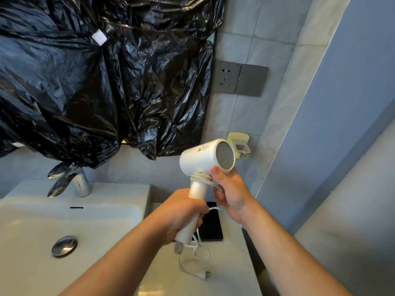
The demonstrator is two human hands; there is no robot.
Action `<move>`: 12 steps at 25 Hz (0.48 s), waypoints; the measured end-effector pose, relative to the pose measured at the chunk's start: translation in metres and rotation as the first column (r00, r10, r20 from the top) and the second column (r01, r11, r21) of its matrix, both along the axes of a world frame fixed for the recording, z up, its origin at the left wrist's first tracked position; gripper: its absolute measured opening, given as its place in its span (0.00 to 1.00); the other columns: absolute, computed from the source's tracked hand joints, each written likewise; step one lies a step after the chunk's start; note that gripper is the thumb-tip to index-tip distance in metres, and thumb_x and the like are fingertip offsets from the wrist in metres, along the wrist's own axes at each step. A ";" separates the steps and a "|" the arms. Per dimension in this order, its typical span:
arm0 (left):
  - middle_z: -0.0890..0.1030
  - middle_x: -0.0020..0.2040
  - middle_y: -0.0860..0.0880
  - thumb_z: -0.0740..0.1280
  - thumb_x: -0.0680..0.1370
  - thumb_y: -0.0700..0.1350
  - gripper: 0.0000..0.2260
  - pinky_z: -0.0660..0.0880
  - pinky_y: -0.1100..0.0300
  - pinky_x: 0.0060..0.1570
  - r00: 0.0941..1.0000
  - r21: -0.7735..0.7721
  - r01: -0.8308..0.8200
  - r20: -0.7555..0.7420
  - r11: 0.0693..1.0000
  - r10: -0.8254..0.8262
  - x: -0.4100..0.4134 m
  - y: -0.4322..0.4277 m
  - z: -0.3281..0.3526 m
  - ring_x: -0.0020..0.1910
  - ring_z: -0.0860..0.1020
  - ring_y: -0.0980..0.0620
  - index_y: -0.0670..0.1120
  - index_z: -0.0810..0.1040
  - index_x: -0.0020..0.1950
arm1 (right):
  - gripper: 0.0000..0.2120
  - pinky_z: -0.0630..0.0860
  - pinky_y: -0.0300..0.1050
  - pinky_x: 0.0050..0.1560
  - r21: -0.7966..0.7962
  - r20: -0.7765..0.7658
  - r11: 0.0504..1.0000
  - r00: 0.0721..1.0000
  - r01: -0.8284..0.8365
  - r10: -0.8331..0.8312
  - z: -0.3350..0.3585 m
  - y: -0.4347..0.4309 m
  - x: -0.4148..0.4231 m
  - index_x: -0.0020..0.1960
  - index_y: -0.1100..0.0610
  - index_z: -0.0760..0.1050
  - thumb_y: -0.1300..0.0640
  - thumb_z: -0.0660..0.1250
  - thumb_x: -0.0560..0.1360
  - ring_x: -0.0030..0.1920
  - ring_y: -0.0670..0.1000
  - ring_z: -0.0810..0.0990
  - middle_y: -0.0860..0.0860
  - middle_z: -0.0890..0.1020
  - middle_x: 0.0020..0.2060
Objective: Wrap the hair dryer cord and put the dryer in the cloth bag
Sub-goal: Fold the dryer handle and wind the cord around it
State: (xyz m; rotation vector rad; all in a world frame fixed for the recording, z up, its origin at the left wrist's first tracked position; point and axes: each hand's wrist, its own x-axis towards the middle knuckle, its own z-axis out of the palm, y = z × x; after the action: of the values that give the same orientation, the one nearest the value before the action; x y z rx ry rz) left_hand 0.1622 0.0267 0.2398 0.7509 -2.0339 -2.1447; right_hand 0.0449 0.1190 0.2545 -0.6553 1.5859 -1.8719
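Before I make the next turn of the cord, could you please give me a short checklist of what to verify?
1. Left hand grips the hair dryer by its handle: ok.
2. Right hand pins the cord against the coils at the top of the handle: ok.
3. Plug is out of the wall socket and lies on the counter: ok.
4. Cord fully wound: not ok; slack loops hang below the handle down to the counter.
5. Cloth bag ready nearby: cannot tell; none is in view.
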 end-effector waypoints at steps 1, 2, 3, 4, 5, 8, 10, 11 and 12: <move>0.74 0.30 0.44 0.67 0.63 0.39 0.10 0.71 0.59 0.30 1.000 0.045 0.020 0.000 0.999 -0.020 0.000 0.004 -0.005 0.27 0.72 0.49 0.41 0.72 0.42 | 0.11 0.57 0.34 0.20 -0.005 0.004 1.000 1.000 0.008 -0.008 -0.006 0.003 -0.001 0.52 0.52 0.73 0.52 0.68 0.71 0.21 0.41 0.63 0.43 0.75 0.27; 0.74 0.30 0.44 0.67 0.63 0.39 0.10 0.71 0.60 0.29 0.999 0.086 0.042 -0.003 0.995 -0.042 0.000 0.009 -0.009 0.26 0.72 0.49 0.41 0.72 0.42 | 0.10 0.60 0.33 0.20 -0.020 0.021 1.000 1.000 0.023 -0.023 -0.013 0.006 -0.003 0.53 0.53 0.72 0.56 0.68 0.73 0.21 0.40 0.67 0.44 0.75 0.29; 0.74 0.29 0.44 0.67 0.63 0.39 0.10 0.71 0.60 0.29 0.998 0.132 0.062 -0.011 0.989 -0.061 -0.001 0.015 -0.014 0.26 0.72 0.49 0.41 0.72 0.42 | 0.11 0.63 0.31 0.21 -0.044 0.050 0.998 0.998 0.044 -0.042 -0.020 0.011 -0.005 0.56 0.55 0.72 0.60 0.67 0.75 0.22 0.39 0.71 0.46 0.76 0.33; 0.74 0.29 0.44 0.67 0.63 0.38 0.09 0.70 0.61 0.28 0.997 0.182 0.079 -0.021 0.980 -0.077 -0.003 0.023 -0.018 0.26 0.72 0.49 0.41 0.72 0.42 | 0.14 0.66 0.29 0.22 -0.077 0.078 0.995 0.995 0.067 -0.061 -0.026 0.016 -0.007 0.58 0.56 0.71 0.62 0.68 0.75 0.23 0.38 0.74 0.48 0.77 0.36; 0.74 0.29 0.44 0.67 0.63 0.38 0.09 0.70 0.61 0.27 0.996 0.238 0.090 -0.024 0.967 -0.087 -0.005 0.032 -0.023 0.25 0.72 0.50 0.40 0.73 0.42 | 0.18 0.68 0.29 0.23 -0.101 0.100 0.991 0.992 0.090 -0.080 -0.034 0.022 -0.011 0.60 0.56 0.71 0.63 0.71 0.73 0.25 0.38 0.75 0.49 0.77 0.39; 0.76 0.31 0.43 0.68 0.66 0.40 0.08 0.74 0.60 0.29 0.995 0.384 0.094 -0.009 0.919 -0.097 -0.015 0.063 -0.040 0.27 0.75 0.48 0.40 0.75 0.43 | 0.17 0.73 0.33 0.25 -0.093 0.156 0.989 0.982 0.118 -0.103 -0.064 0.038 -0.024 0.57 0.55 0.72 0.61 0.73 0.70 0.30 0.39 0.79 0.51 0.79 0.42; 0.78 0.38 0.41 0.71 0.70 0.52 0.15 0.79 0.54 0.36 0.989 0.354 0.106 0.063 0.929 -0.137 -0.018 0.070 -0.054 0.32 0.78 0.46 0.39 0.81 0.46 | 0.21 0.80 0.44 0.35 -0.088 0.250 0.986 0.961 0.143 -0.117 -0.089 0.047 -0.031 0.60 0.55 0.73 0.53 0.72 0.69 0.39 0.48 0.83 0.56 0.82 0.49; 0.79 0.39 0.41 0.70 0.72 0.60 0.22 0.79 0.52 0.38 0.985 0.272 0.083 0.124 0.959 -0.120 -0.018 0.068 -0.063 0.34 0.79 0.45 0.41 0.83 0.45 | 0.25 0.80 0.50 0.40 -0.088 0.296 0.987 0.949 0.137 -0.106 -0.103 0.050 -0.034 0.61 0.56 0.73 0.49 0.73 0.68 0.43 0.53 0.83 0.58 0.83 0.52; 0.80 0.36 0.44 0.65 0.73 0.67 0.27 0.78 0.54 0.36 0.983 0.117 0.033 0.174 0.993 -0.053 -0.018 0.062 -0.074 0.32 0.78 0.46 0.42 0.83 0.42 | 0.27 0.80 0.53 0.42 -0.088 0.318 0.990 0.945 0.113 -0.080 -0.115 0.054 -0.035 0.62 0.55 0.74 0.46 0.74 0.67 0.44 0.57 0.83 0.59 0.83 0.53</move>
State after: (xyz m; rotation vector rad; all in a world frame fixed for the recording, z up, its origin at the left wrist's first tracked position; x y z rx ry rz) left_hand 0.1445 0.0885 0.1659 0.9528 -2.0401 -2.3114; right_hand 0.0098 0.1734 0.1392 -0.3051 1.3410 -2.0264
